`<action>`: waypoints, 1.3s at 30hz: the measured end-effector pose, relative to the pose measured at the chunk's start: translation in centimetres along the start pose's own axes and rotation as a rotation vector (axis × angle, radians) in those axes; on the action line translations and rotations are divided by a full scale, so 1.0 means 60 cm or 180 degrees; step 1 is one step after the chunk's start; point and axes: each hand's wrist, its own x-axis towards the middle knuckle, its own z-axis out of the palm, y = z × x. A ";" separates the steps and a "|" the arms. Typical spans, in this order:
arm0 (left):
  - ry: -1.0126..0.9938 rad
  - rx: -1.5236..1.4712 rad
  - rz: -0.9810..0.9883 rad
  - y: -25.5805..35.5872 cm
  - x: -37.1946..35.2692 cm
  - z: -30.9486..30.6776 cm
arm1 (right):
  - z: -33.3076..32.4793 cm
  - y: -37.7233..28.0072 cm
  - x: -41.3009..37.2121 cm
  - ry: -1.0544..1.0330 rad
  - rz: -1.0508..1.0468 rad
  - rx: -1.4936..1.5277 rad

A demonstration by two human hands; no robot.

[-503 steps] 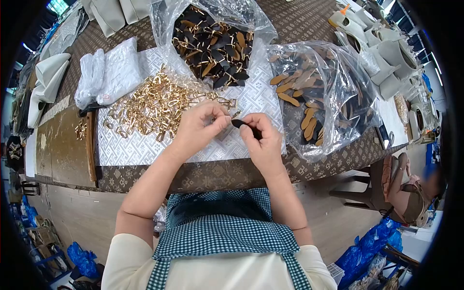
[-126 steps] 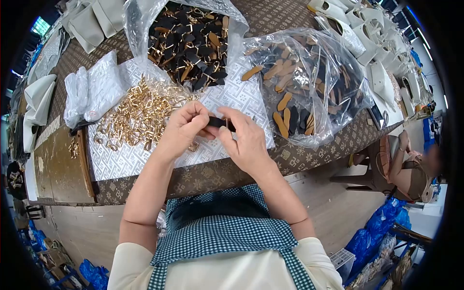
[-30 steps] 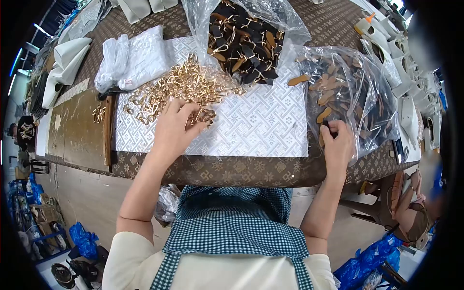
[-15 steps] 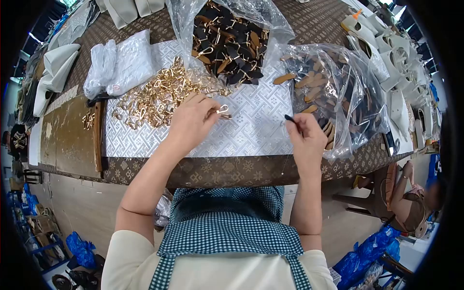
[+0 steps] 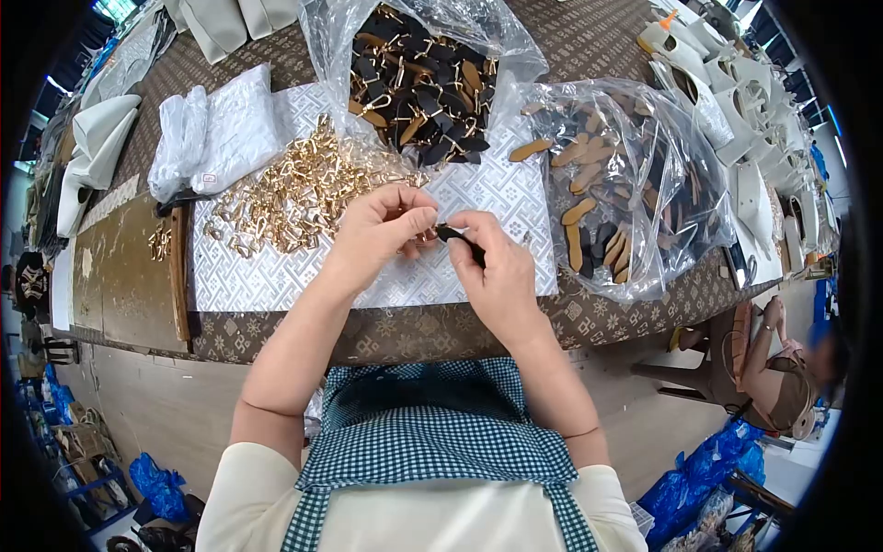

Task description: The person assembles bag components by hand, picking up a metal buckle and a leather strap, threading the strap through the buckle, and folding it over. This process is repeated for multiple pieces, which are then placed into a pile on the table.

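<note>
My left hand (image 5: 377,235) pinches a small gold metal clasp, mostly hidden by the fingertips. My right hand (image 5: 492,267) holds a narrow black leather tab (image 5: 452,235) by one end. Both hands meet over the white patterned mat (image 5: 276,276), the tab's tip touching the clasp. A heap of loose gold clasps (image 5: 285,195) lies just left of my left hand.
A clear bag of black tabs fitted with gold clasps (image 5: 414,74) sits at the back. A second clear bag of black and tan tabs (image 5: 625,175) lies to the right. White wrapped packets (image 5: 216,129) are at back left, pale bag parts (image 5: 736,92) at far right. Another person sits at lower right.
My right hand has come from the right bag with a black tab to the middle. My left hand has lifted a clasp from the heap, and the two now meet.
</note>
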 end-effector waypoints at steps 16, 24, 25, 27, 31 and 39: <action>-0.0640 -0.0384 -0.0230 -0.003 -0.011 -0.002 | -0.004 -0.017 -0.008 -0.0150 0.0388 0.0826; -0.0885 -0.0018 -0.0010 -0.014 -0.010 0.004 | 0.001 -0.006 -0.021 0.0028 0.0397 0.0372; -0.0855 0.0042 0.0027 -0.014 -0.010 0.005 | 0.001 -0.008 -0.022 0.0029 0.0449 0.0347; -0.0788 0.0157 0.0100 -0.015 -0.010 0.006 | 0.003 -0.009 -0.019 0.0061 0.0372 0.0417; -0.0628 0.0142 0.0111 -0.015 -0.016 0.008 | -0.002 -0.012 -0.013 -0.0013 0.0336 0.0396; -0.0502 -0.0198 -0.0133 -0.005 -0.009 0.012 | -0.002 0.016 -0.012 0.0095 -0.0181 0.0197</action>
